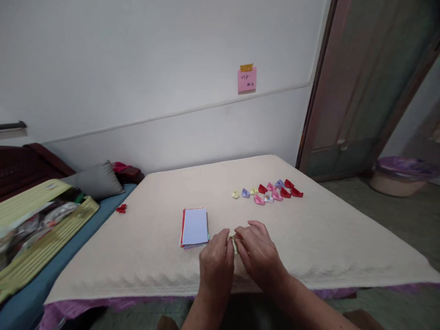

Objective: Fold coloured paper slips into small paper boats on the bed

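And here, just to the right of the paper stack (195, 227) and on its near side, a pale piece (235, 247) is being worked between two sets of fingertips. It is pinched by the left hand (216, 256), thumb against curled fingers, and gripped in much the same way by the right hand (259, 250). The exact contact is partly hidden by the knuckles. Both hands are brought close together, presumably so that something so small can be steadied from two sides at once. The paper stack is left within easy reach, seemingly for convenience, while the folded pieces (277, 195) are set out beyond it to the right, probably so that they are not brushed by the wrists.

Now the materials: flat, smooth rectangles are piled in the paper stack, pale blue on top, with red edges peeping out, slightly misaligned. The folded pieces are made small and angular, with pointed corners, in red, pink, lilac and yellow. The pale piece looks thin and yellowish-green, paper by the look of it. Beneath the paper stack, a finely textured, cream-coloured cloth (154, 266) is spread, its near edge softly rumpled.
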Demonstrator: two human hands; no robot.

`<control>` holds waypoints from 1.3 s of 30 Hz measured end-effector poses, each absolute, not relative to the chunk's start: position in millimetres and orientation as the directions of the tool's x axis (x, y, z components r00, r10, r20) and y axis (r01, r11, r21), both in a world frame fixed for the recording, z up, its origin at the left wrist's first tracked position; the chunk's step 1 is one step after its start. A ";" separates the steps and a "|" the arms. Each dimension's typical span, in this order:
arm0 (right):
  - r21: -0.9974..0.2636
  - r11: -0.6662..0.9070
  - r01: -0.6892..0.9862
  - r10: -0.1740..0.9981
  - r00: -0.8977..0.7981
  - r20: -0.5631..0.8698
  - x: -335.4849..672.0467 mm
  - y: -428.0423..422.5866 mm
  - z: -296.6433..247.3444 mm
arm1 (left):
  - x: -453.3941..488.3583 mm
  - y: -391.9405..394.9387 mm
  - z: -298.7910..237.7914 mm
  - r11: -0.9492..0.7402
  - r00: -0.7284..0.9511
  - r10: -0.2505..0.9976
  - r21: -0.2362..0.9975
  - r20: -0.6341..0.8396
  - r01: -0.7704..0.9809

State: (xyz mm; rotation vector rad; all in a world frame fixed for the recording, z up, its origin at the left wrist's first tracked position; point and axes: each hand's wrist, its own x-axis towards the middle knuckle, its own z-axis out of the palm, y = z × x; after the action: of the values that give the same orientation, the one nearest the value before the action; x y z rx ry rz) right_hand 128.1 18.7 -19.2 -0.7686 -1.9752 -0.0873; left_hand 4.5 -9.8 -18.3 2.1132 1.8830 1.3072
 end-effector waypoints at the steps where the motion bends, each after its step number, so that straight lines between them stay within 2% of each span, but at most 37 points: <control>1: -0.279 0.789 0.547 0.495 -0.297 0.816 127.3 18.1 -18.3 | 4.7 -9.9 -18.3 -0.281 -0.086 0.823 0.534 0.561 0.798; 5: -0.306 0.778 0.549 0.511 -0.269 0.816 125.3 14.5 -15.4 | 6.3 -11.4 -13.7 -0.275 -0.209 0.816 0.680 0.539 0.680; 9: -0.275 0.807 0.523 0.474 -0.296 0.829 126.9 9.9 -12.3 | 7.7 -11.7 -6.0 -0.173 -0.352 0.871 0.885 0.343 0.433; 12: -0.350 0.826 0.441 0.489 -0.253 0.835 131.1 8.6 -6.0 | 6.7 -10.3 -2.8 -0.125 -0.377 0.894 0.942 0.244 0.313; 17: -0.503 0.760 0.412 0.598 -0.140 0.789 139.5 16.9 4.8 | 2.9 -9.3 -3.8 -0.168 -0.293 0.909 0.905 0.296 0.391; 21: -0.619 0.667 0.414 0.739 -0.262 0.621 144.3 25.9 5.6 | 2.8 -9.7 -6.2 -0.208 -0.207 0.916 0.848 0.344 0.487; 23: -0.654 0.635 0.411 0.772 -0.300 0.560 145.3 27.7 5.1 | 3.8 -9.0 -7.9 -0.237 -0.188 0.907 0.827 0.376 0.510; 28: -0.638 0.647 0.418 0.760 -0.284 0.585 145.6 26.5 6.6 | 4.2 -6.1 -12.2 -0.276 -0.228 0.866 0.807 0.444 0.522; 39: -0.628 0.679 0.379 0.732 -0.289 0.617 146.4 24.5 5.2 | 2.3 -8.4 -13.3 -0.433 -0.095 0.776 0.636 0.624 0.639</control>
State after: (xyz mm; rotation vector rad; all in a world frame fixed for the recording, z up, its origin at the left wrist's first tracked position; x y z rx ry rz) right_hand 146.4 24.5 5.2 -0.8682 -1.9076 0.4500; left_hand 2.3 -8.4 -13.3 2.0191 1.5939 1.5618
